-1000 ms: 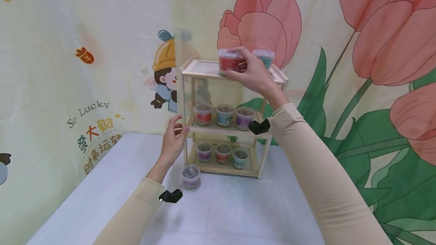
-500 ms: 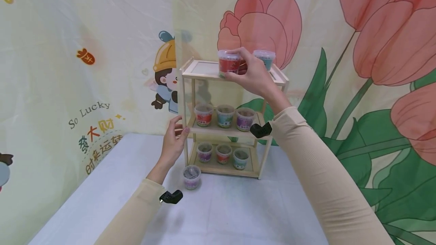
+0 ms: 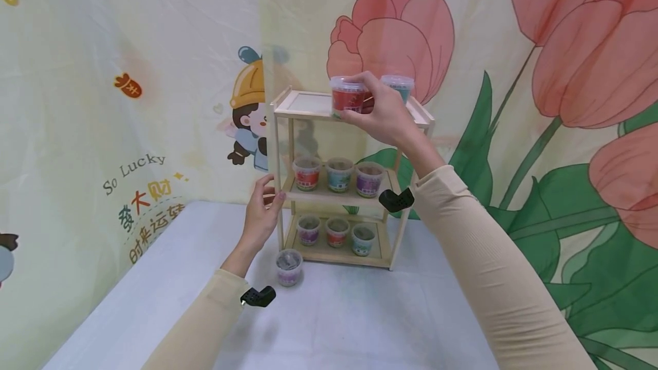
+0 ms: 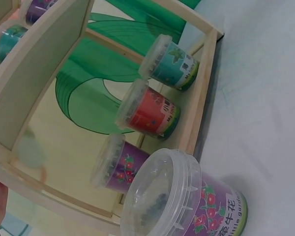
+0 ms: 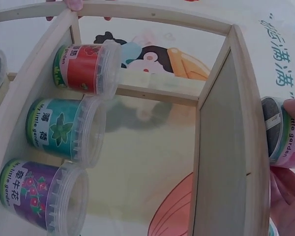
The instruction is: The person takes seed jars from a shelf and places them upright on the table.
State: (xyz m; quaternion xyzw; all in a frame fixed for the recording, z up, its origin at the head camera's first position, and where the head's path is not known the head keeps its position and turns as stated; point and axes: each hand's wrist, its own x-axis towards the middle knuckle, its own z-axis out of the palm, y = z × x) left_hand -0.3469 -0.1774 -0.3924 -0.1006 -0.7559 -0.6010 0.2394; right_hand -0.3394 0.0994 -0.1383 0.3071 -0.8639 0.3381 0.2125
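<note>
My right hand (image 3: pixel 388 112) pinches a red-labelled plastic cup (image 3: pixel 344 97) with a clear lid between thumb and fingers, at the top shelf's front edge. In the right wrist view its dark base shows tilted toward the camera. A teal-labelled cup (image 3: pixel 401 85) stands behind that hand, partly hidden. My left hand (image 3: pixel 259 218) holds the left front post of the small wooden rack (image 3: pixel 349 201), thumb in front and fingers curled beside it. Below the left hand, a purple-labelled cup (image 4: pixel 214 211) stands on the table.
The middle shelf carries a red cup (image 5: pixel 78 68), a teal cup (image 5: pixel 56 129) and a purple cup (image 5: pixel 32 192). On the bottom shelf are a purple cup (image 4: pixel 125 167), a red cup (image 4: pixel 152 113) and a teal cup (image 4: pixel 174 65). A white cloth (image 3: pixel 349 318) covers the table.
The right hand and its red cup have shifted very slightly right along the top shelf, and the right forearm has moved a little right. The left hand stays on the rack's post.
</note>
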